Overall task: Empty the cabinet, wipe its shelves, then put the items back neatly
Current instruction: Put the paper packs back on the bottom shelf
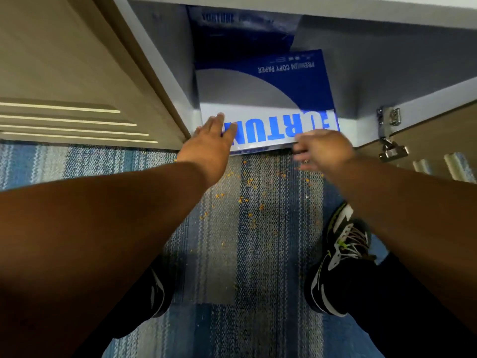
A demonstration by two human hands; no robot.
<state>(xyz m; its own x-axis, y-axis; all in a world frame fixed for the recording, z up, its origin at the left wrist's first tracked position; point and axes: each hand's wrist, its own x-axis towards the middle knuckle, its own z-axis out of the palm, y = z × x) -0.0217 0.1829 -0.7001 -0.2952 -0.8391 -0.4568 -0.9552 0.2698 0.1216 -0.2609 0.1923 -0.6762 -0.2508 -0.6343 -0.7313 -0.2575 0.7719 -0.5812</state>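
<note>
Blue-and-grey striped carpet [232,254], flecked with small orange crumbs [247,200], runs up to the foot of a low cabinet [165,68] whose two doors stand open, seen from the head camera of a person leaning over it. A blue-and-white box of copy paper [271,94], printed with the word FORTUNE and the line PREMIUM COPY PAPER, sits on the grey bottom shelf [361,94], pushed against the cabinet's left wall, its front face at the shelf's front edge. The person's left hand [210,143] lies flat on the left part of that front face, fingers straight and spread a little, touching the box without curling round it. The right hand [326,149] is at the box's lower right front corner, just at the bottom edge; it is blurred, and whether its fingers grip the box cannot be told. A darker blue package [232,37] bearing the same brand name stands behind the box, deep in the shadowed back of the cabinet. The left door [64,60], beige with pale grooves, swings out to one side; the right door [438,135] hangs on a metal hinge [388,130]. Below the outstretched forearms, a black shoe with white panels and pale laces [340,249] rests on the carpet at right, and a second black shoe [154,293] shows at left.
</note>
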